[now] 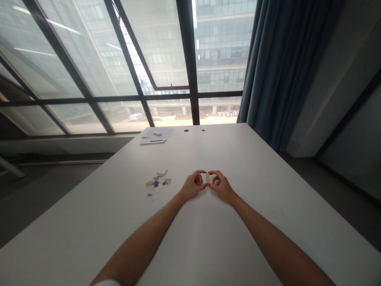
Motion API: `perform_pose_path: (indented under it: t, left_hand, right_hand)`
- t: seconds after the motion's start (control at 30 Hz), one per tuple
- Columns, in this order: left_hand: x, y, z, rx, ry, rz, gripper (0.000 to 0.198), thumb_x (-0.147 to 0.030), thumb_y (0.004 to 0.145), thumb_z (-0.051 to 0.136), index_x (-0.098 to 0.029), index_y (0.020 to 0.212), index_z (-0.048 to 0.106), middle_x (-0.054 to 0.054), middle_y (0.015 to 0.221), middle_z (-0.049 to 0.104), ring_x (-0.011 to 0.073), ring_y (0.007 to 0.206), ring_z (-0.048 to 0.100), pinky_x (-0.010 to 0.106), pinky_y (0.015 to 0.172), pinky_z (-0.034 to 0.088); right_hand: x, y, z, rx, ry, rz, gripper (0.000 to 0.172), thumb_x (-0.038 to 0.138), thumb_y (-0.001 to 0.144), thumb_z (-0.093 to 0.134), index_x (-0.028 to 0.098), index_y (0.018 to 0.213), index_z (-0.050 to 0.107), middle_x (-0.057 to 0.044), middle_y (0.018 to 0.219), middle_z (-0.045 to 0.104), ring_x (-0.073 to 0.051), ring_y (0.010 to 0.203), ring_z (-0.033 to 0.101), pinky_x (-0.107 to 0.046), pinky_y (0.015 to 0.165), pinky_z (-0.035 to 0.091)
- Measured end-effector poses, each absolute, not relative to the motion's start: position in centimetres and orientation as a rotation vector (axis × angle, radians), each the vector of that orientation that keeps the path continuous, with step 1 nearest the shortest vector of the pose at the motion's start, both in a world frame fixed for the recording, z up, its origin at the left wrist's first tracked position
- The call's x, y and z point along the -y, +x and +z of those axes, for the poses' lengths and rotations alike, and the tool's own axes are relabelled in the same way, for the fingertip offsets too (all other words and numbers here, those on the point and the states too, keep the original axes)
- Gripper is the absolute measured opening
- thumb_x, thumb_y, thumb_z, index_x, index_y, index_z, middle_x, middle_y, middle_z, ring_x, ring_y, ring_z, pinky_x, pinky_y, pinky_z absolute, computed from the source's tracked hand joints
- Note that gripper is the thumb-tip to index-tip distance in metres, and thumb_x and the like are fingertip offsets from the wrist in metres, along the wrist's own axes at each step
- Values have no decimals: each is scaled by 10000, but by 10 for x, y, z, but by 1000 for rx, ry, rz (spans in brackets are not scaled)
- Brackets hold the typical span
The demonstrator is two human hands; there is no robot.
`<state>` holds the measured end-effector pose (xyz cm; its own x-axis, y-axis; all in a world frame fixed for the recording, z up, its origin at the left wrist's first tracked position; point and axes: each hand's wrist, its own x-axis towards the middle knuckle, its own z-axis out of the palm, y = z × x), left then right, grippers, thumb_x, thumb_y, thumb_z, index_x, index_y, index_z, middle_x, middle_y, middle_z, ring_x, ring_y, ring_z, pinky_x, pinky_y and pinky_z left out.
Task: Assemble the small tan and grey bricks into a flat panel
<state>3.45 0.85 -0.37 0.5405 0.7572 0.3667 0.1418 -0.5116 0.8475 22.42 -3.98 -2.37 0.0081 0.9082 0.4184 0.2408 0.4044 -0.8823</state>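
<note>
Between my two hands, near the middle of the white table, a small pale-yellow block-like piece [207, 177] stands lengthwise away from me. My left hand [193, 186] pinches it from the left with thumb and forefinger. From the right, my right hand [222, 186] grips the same piece with thumb and fingertips. It looks like a toy building brick, but is too small to tell for sure. To the left of my hands lies a loose pile of small yellow, white and dark grey pieces [158, 182], with one grey piece [149, 195] apart in front of it.
The white table [226, 147] runs to the windows. On its far left lie paper sheets [153, 140] with a dark, thin item on top and a small white object beside it. Two dark round spots [186, 130] mark the far edge. A blue curtain [276, 79] hangs at right.
</note>
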Motion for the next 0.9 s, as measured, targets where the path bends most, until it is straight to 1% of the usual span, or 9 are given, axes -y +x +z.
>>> perform_pose_path:
  t: [0.1, 0.17, 0.33, 0.47, 0.6, 0.67, 0.9]
  left_hand:
    - [-9, 35, -3, -705, 1922, 976, 600, -392, 763, 786, -145, 1258, 555, -94, 608, 447, 68, 531, 363, 200, 521, 279]
    - [-10, 34, -3, -693, 1883, 997, 630, -408, 789, 765, -151, 1309, 517, -93, 616, 455, 71, 535, 368, 203, 524, 276]
    - [-14, 34, -5, -734, 1881, 1031, 472, -447, 904, 615, -158, 1269, 540, -95, 609, 397, 78, 535, 350, 213, 541, 274]
    - [-16, 34, -7, -748, 1904, 1031, 448, -473, 937, 556, -163, 1259, 549, -89, 613, 383, 86, 541, 342, 222, 548, 269]
    - [-16, 35, -8, -750, 1913, 1023, 460, -494, 935, 548, -166, 1257, 557, -83, 616, 379, 94, 553, 341, 231, 559, 273]
    - [-16, 35, -8, -756, 1917, 1020, 467, -500, 932, 548, -165, 1258, 559, -83, 617, 365, 94, 552, 332, 233, 560, 270]
    - [-16, 35, -10, -767, 1932, 1025, 437, -464, 934, 547, -164, 1251, 570, -83, 615, 366, 92, 552, 328, 229, 564, 265]
  right_hand:
    - [39, 225, -25, 1490, -1073, 725, 453, 212, 722, 689, 245, 1165, 605, -57, 1213, 611, -108, 724, 552, -206, 521, 438]
    - [38, 225, -26, 1474, -1075, 729, 452, 222, 721, 689, 244, 1165, 608, -61, 1216, 610, -107, 718, 553, -203, 511, 430]
    - [36, 225, -15, 1375, -1095, 725, 457, 255, 708, 703, 237, 1155, 612, -74, 1216, 614, -115, 722, 560, -207, 508, 436]
    - [34, 230, 15, 1254, -1123, 663, 451, 285, 692, 707, 234, 1130, 611, -72, 1189, 621, -119, 706, 561, -217, 505, 444]
    - [25, 254, 47, 1218, -1146, 548, 454, 325, 706, 710, 228, 1141, 621, -76, 1175, 636, -132, 733, 578, -248, 569, 500]
    - [16, 272, 54, 1233, -1171, 500, 474, 342, 694, 721, 217, 1143, 629, -84, 1174, 639, -139, 735, 579, -262, 583, 507]
    - [-26, 346, 46, 1392, -1337, 371, 485, 337, 666, 730, 201, 1128, 674, -102, 1205, 630, -192, 854, 597, -353, 741, 538]
